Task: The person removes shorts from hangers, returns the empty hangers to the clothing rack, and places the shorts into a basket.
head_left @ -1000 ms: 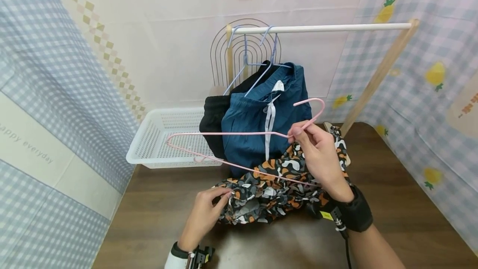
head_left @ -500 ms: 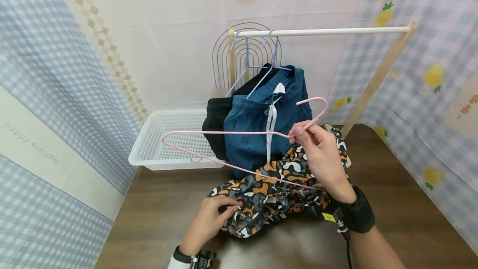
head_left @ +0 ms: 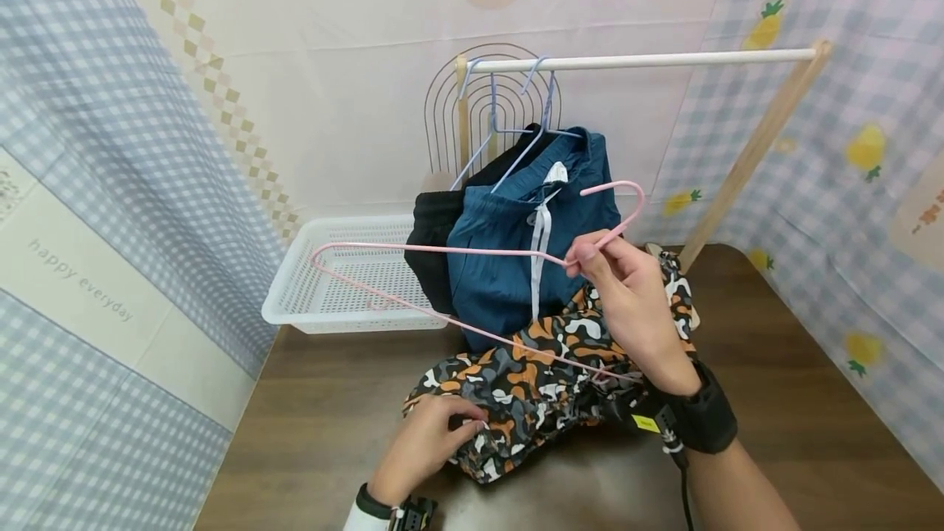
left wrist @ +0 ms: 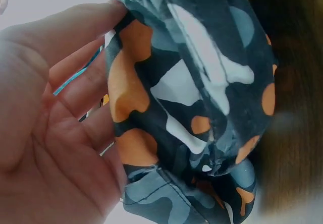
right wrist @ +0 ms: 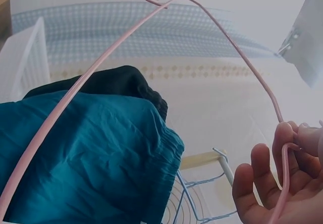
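My right hand (head_left: pixel 636 306) pinches a pink clothes hanger (head_left: pixel 457 251) at the neck just under its hook, and the hanger's frame reaches out to the left. Beneath it, camouflage-print pants (head_left: pixel 516 379) in orange, grey, white and black lie bunched across the table. Their gathered waistband edge is between the thumb and fingers of my left hand (head_left: pixel 426 441). In the left wrist view the thumb presses on the elastic of the pants (left wrist: pixel 192 90), with the fingers behind the cloth. The right wrist view shows thumb and forefinger on the hanger wire (right wrist: pixel 81 85).
A clothes rack with a white rail (head_left: pixel 649 61) stands at the back. Blue pants (head_left: pixel 487 260) with a white drawstring and a black garment (head_left: pixel 431 228) hang there on blue hangers. A white perforated basket (head_left: pixel 295 319) sits behind left on the wooden table (head_left: pixel 295 433).
My left hand has moved slightly right and toward me, drawing the pants' near left part with it, so they lie more spread. The hanger's left end has risen slightly and shifted left.
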A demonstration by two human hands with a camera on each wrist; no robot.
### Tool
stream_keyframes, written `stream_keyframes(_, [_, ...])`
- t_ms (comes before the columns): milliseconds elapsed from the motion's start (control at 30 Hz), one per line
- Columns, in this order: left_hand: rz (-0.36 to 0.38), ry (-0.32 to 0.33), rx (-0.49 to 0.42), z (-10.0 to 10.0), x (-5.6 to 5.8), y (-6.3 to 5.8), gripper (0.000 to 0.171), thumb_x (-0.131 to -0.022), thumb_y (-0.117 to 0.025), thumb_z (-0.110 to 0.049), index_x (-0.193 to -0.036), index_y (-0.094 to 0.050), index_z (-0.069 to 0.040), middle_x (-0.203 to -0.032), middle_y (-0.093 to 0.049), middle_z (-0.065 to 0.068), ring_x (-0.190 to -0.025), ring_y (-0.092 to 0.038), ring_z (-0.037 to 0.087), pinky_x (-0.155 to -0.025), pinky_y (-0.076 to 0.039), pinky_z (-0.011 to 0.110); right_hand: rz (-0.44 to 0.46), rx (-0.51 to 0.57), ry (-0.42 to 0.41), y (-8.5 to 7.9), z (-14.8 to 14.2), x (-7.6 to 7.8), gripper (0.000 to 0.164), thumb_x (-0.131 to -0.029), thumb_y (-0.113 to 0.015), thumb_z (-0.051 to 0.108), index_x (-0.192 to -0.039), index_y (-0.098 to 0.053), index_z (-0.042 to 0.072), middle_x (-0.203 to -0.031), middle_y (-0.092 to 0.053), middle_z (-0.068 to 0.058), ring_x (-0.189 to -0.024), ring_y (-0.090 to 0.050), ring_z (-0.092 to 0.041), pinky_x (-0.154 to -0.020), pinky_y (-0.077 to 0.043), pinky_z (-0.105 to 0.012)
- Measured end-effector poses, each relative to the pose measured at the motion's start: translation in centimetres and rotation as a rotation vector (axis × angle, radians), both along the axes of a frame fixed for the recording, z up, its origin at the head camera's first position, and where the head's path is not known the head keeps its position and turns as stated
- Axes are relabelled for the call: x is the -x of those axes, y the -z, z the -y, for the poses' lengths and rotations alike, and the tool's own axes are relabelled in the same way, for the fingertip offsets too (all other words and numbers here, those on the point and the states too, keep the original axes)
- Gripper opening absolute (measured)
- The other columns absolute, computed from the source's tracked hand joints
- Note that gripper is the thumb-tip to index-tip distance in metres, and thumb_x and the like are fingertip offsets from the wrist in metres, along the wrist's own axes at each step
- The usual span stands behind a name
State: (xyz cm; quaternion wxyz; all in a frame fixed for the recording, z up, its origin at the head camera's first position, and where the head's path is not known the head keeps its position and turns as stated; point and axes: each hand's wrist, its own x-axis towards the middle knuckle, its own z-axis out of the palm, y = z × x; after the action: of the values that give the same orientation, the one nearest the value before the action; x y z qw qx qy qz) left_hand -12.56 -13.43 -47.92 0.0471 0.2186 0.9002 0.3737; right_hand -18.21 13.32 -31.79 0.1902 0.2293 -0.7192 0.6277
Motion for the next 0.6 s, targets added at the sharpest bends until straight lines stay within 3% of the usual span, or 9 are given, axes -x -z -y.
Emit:
stream_keyframes(267, [0.090, 0.071, 0.044, -0.22, -0.33, 0.08, 0.011, -0.092, -0.081, -0.010, -0.101, -0.084, -0.016, -0.099, -0.079, -0.008, -0.089, -0.070, 0.000, -0.079, -0.058, 0.025, 0.022, -0.007, -0.010, -0.66, 0.25, -0.11, 0.023, -0.112, -0.053, 0.012, -0.107, -0.069, -0.004, -0.099, -0.068, -0.007, -0.094, -0.068, -0.017, -0.100, -0.055, -0.024])
stream_keyframes(600, [0.160, 0.056, 0.078, -0.35, -0.83, 0.16, 0.011, -0.089, -0.082, -0.011, -0.098, -0.083, -0.017, -0.094, -0.078, -0.011, -0.085, -0.069, -0.001, -0.077, -0.058, 0.026, 0.027, 0.007, -0.029, -0.64, 0.32, -0.22, 0.022, -0.112, -0.053, 0.010, -0.107, -0.069, -0.003, -0.098, -0.069, -0.006, -0.093, -0.069, -0.015, -0.100, -0.055, -0.024])
